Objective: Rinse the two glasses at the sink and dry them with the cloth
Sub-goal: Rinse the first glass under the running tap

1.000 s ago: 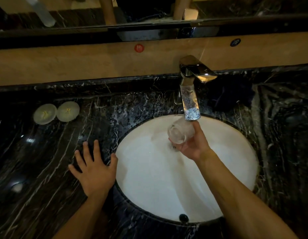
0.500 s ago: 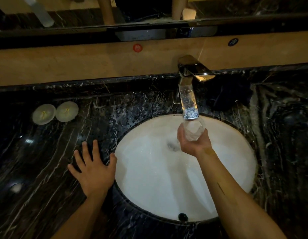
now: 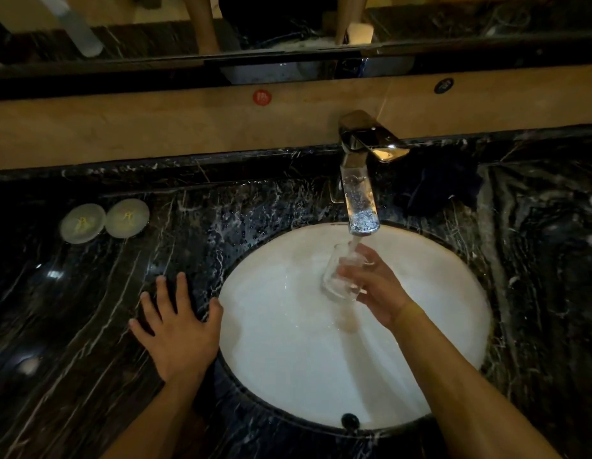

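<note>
The left hand [image 3: 178, 332] lies flat, palm down, fingers spread and straight, forearm running back toward the body; the right hand [image 3: 375, 289] is raised forward, fingers and thumb curled in a grip, forearm angled in from the lower right

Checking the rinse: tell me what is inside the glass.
Tap water streams from the chrome faucet into the clear drinking glass held by the right hand. Its fingers cover the far side, so the fill level is unclear.
</note>
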A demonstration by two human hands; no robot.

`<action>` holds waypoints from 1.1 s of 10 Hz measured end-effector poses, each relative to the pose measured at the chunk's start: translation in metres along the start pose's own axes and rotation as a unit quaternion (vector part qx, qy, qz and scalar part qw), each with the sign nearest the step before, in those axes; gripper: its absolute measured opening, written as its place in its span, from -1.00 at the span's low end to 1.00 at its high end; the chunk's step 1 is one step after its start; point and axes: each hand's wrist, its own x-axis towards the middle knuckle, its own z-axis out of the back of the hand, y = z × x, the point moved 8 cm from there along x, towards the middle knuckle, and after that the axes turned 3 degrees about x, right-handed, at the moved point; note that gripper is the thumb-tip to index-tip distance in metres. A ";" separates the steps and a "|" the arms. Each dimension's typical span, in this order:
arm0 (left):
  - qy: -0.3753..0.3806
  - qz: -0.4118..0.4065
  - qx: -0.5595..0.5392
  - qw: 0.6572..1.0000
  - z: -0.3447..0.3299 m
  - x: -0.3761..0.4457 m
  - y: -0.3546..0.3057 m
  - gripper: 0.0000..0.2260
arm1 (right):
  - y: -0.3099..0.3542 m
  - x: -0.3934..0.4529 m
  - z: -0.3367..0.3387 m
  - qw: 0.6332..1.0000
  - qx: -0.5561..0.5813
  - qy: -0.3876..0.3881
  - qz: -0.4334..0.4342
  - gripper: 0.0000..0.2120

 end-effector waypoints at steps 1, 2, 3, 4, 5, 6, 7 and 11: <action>0.004 0.003 0.000 1.000 -0.001 0.000 0.000 -0.30 | 0.015 -0.001 0.000 0.984 -0.137 -0.046 0.108 -0.23; 0.006 0.003 -0.002 1.000 -0.001 0.001 -0.001 -0.29 | 0.030 -0.006 -0.006 0.945 -0.274 -0.072 0.163 -0.19; -0.001 -0.001 -0.006 1.000 0.002 0.000 -0.002 -0.29 | 0.043 -0.009 -0.006 0.919 -0.330 -0.097 0.191 -0.19; 0.004 -0.001 -0.002 1.000 0.003 0.000 -0.002 -0.28 | 0.050 -0.008 0.001 0.899 -0.393 -0.108 0.160 -0.23; 0.008 0.000 -0.003 1.000 0.003 0.000 -0.002 -0.28 | 0.045 -0.006 0.009 0.918 -0.383 -0.063 0.083 -0.33; 0.006 0.000 -0.004 1.000 0.004 -0.002 -0.003 -0.29 | 0.032 -0.008 0.007 0.970 -0.239 0.048 -0.007 -0.31; 0.010 0.002 -0.003 1.000 0.003 0.000 -0.003 -0.29 | 0.034 -0.009 -0.009 0.989 -0.108 0.095 0.036 -0.30; 0.007 0.006 -0.004 1.000 0.004 -0.001 -0.003 -0.29 | 0.066 -0.019 -0.018 0.913 -0.256 -0.164 0.274 -0.19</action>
